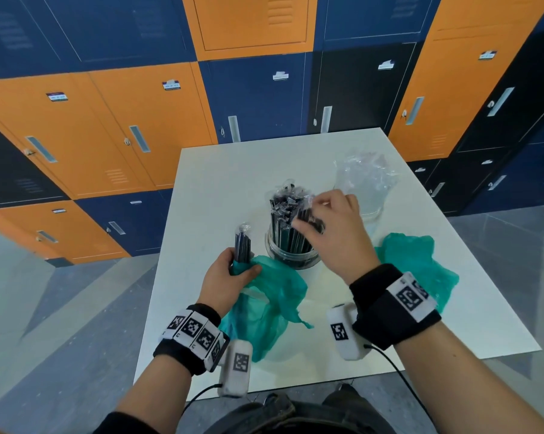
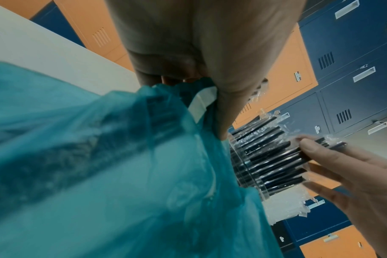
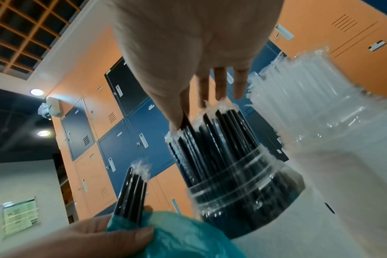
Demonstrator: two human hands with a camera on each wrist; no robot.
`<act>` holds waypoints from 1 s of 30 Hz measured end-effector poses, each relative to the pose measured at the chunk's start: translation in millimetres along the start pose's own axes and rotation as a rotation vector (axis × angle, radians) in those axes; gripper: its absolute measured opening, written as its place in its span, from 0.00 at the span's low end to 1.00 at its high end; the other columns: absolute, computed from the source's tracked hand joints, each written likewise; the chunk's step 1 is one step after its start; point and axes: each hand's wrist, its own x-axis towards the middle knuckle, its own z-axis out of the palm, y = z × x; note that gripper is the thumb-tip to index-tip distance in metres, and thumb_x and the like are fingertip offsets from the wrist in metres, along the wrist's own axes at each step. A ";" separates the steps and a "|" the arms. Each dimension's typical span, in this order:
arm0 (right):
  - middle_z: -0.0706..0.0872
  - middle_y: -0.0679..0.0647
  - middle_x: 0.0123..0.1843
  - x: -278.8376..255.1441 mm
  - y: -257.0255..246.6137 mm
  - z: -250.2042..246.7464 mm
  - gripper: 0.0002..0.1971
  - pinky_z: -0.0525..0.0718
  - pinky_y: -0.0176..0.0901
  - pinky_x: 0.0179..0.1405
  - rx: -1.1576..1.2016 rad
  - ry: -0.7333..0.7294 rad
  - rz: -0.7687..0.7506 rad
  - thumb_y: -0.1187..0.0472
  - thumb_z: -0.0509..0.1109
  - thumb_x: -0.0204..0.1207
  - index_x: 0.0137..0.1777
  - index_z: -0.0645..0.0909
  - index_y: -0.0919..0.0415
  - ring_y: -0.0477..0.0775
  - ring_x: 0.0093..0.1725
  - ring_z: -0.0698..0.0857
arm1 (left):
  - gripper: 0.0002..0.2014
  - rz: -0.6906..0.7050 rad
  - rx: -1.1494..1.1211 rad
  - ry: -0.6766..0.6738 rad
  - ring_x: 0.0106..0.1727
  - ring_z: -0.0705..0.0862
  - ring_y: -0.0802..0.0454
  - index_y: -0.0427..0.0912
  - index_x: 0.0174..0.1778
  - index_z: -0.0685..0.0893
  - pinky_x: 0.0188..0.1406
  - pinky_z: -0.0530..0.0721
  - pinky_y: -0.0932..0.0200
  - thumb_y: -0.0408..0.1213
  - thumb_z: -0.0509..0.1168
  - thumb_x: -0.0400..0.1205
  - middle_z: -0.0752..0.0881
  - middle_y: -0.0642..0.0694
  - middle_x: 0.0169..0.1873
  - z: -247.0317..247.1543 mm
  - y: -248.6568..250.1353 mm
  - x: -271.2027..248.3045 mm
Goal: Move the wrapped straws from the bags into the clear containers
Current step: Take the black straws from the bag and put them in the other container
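A clear container (image 1: 293,255) packed with black wrapped straws (image 1: 284,211) stands upright mid-table. My right hand (image 1: 319,219) is at its top, and thumb and forefinger pinch a few of those straws (image 3: 189,129) while the other fingers stay straight. My left hand (image 1: 233,272) grips the neck of a green bag (image 1: 264,308) just left of the container. A small bundle of black straws (image 1: 242,242) sticks up out of that bag; it also shows in the right wrist view as the bundle (image 3: 131,193). The bag's inside is hidden.
A second clear container (image 1: 366,189) holding clear wrapped straws stands at the back right. Another crumpled green bag (image 1: 421,267) lies at the right of the white table (image 1: 233,170). Orange and blue lockers (image 1: 108,126) stand behind the table.
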 end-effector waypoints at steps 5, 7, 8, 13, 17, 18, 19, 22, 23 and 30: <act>0.69 0.48 0.80 -8.4 2.9 11.9 0.26 0.63 0.49 0.80 -0.031 0.097 -0.169 0.55 0.67 0.81 0.79 0.68 0.50 0.52 0.78 0.66 | 0.11 0.003 -0.016 -0.003 0.41 0.86 0.54 0.49 0.51 0.82 0.43 0.83 0.62 0.38 0.76 0.77 0.88 0.50 0.42 0.0 0.6 -1.3; 0.58 0.44 0.86 -12.6 0.6 19.3 0.28 0.52 0.52 0.84 -0.162 0.033 -0.224 0.55 0.58 0.86 0.85 0.56 0.48 0.48 0.85 0.55 | 0.11 0.005 -0.011 -0.003 0.42 0.86 0.53 0.49 0.51 0.82 0.43 0.84 0.62 0.38 0.76 0.77 0.88 0.50 0.43 -0.1 0.3 -1.1; 0.55 0.43 0.86 -16.4 1.9 26.0 0.28 0.50 0.56 0.84 -0.236 -0.001 -0.226 0.53 0.54 0.87 0.85 0.54 0.48 0.47 0.86 0.51 | 0.11 0.009 0.001 0.000 0.42 0.86 0.54 0.50 0.51 0.82 0.43 0.83 0.63 0.39 0.76 0.77 0.88 0.50 0.43 0.0 0.6 -0.9; 0.50 0.43 0.87 -29.9 14.9 41.0 0.30 0.43 0.65 0.83 -0.409 -0.073 -0.200 0.44 0.50 0.86 0.86 0.52 0.50 0.48 0.86 0.46 | 0.10 0.033 0.002 0.010 0.41 0.85 0.59 0.51 0.50 0.82 0.36 0.81 0.73 0.39 0.75 0.77 0.87 0.54 0.42 -0.4 3.1 -2.1; 0.53 0.43 0.87 -26.8 8.4 39.2 0.27 0.42 0.63 0.83 -0.390 -0.032 -0.221 0.48 0.49 0.87 0.86 0.53 0.49 0.47 0.86 0.48 | 0.10 0.032 -0.005 0.023 0.41 0.86 0.59 0.51 0.50 0.82 0.36 0.82 0.73 0.39 0.75 0.77 0.88 0.50 0.44 -3.0 3.9 -1.8; 0.54 0.43 0.87 -28.1 8.5 41.0 0.27 0.42 0.63 0.83 -0.406 -0.035 -0.225 0.49 0.49 0.87 0.85 0.54 0.49 0.47 0.86 0.49 | 0.10 0.030 -0.010 0.025 0.41 0.86 0.58 0.52 0.50 0.82 0.36 0.82 0.72 0.40 0.75 0.77 0.88 0.48 0.45 -3.1 4.4 -1.8; 0.56 0.44 0.86 -29.6 9.1 42.2 0.27 0.42 0.62 0.83 -0.426 -0.040 -0.222 0.50 0.49 0.87 0.85 0.54 0.50 0.47 0.86 0.50 | 0.10 0.032 -0.006 0.030 0.42 0.86 0.57 0.53 0.49 0.82 0.36 0.82 0.71 0.40 0.76 0.77 0.88 0.47 0.46 -3.4 4.3 -1.8; 0.61 0.44 0.85 -30.0 5.5 41.9 0.26 0.43 0.63 0.82 -0.436 -0.014 -0.208 0.49 0.51 0.86 0.84 0.60 0.50 0.49 0.86 0.54 | 0.10 0.062 0.040 0.056 0.47 0.84 0.55 0.58 0.44 0.81 0.40 0.80 0.69 0.42 0.76 0.76 0.84 0.45 0.50 -5.9 3.3 -1.1; 0.64 0.43 0.84 -30.0 0.6 39.2 0.25 0.47 0.64 0.82 -0.404 0.020 -0.204 0.49 0.53 0.85 0.82 0.63 0.49 0.51 0.85 0.57 | 0.11 0.067 0.048 0.063 0.47 0.84 0.55 0.59 0.44 0.81 0.41 0.79 0.69 0.42 0.76 0.76 0.84 0.45 0.51 -6.8 3.1 -0.9; 0.79 0.49 0.57 -57.8 -26.4 55.1 0.12 0.79 0.46 0.49 0.101 -0.162 -0.259 0.54 0.66 0.80 0.60 0.75 0.57 0.50 0.51 0.80 | 0.10 0.032 -0.027 0.043 0.41 0.86 0.55 0.54 0.48 0.82 0.36 0.82 0.70 0.40 0.76 0.77 0.88 0.49 0.43 -11.1 3.5 -5.5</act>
